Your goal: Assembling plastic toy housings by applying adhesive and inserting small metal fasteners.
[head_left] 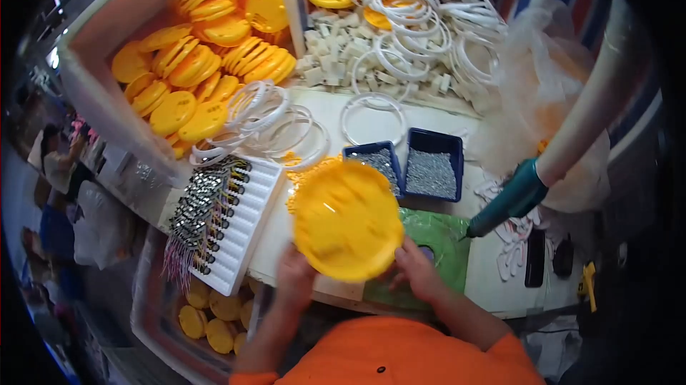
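A round yellow plastic cover (348,220) is held up over the near middle of the bench, its broad face toward me and slightly blurred. My left hand (296,270) grips its lower left edge, with the fingers partly hidden behind it. At the lower right edge, my right hand (416,268) also closes on the rim. Beneath and to the right lies a green mat (446,242). Just beyond the cover are two blue trays of small metal screws, the left tray (373,152) partly hidden and the right tray (434,163) in full view.
A teal screwdriver (511,203) angles in from the right. At left stands a white ribbed tray (246,231) of wired parts. Beyond are yellow covers (214,27), white rings (411,20) and pale plastic blocks (332,52). More yellow covers (214,317) fill a lower bin.
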`<state>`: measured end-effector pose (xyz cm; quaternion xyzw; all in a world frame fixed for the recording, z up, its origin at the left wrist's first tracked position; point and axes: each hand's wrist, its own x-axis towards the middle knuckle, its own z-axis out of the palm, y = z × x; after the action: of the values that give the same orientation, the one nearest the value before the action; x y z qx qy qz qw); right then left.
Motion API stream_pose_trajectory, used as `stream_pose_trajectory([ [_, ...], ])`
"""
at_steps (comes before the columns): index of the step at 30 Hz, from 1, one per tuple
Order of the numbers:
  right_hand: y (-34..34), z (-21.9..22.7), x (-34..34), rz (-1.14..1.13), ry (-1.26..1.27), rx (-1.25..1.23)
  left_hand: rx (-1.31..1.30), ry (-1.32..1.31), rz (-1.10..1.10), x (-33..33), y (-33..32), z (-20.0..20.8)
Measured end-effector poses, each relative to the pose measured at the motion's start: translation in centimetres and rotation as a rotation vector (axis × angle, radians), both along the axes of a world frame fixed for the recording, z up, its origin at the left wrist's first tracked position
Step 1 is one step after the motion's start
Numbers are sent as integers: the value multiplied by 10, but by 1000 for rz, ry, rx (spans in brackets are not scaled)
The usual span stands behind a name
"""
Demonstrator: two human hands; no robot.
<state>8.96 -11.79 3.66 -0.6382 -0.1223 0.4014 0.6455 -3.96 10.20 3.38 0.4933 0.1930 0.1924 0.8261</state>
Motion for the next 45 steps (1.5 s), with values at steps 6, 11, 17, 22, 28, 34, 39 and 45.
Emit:
stream_pose_trajectory([
  [6, -99, -28, 32, -195, -81, 29, 886, 82, -431, -27, -32, -35],
  [11, -114, 7, 49, -286, -810, -826, 1388, -76, -393, 4, -47, -23],
  [17, -83, 18, 156, -418, -1114, -393, 1503, -166, -446, 15, -62, -43],
  [22, -24, -13, 306, -315, -1142, -57, 1493, -150, -428, 11, -67, -44],
  [28, 61, -1, 395, 38, -1651, -829, 1474, -147, -428, 6, -64, -44],
  [34, 121, -28, 445, 71, -1220, -1015, 1455, -139, -418, 5, -66, -48],
  [39, 128, -37, 467, -129, -1136, -821, 1405, -223, -344, 9, -68, -58],
  [45, 121, -37, 464, -148, -1288, -833, 1508, -220, -315, 6, -68, -70],
])
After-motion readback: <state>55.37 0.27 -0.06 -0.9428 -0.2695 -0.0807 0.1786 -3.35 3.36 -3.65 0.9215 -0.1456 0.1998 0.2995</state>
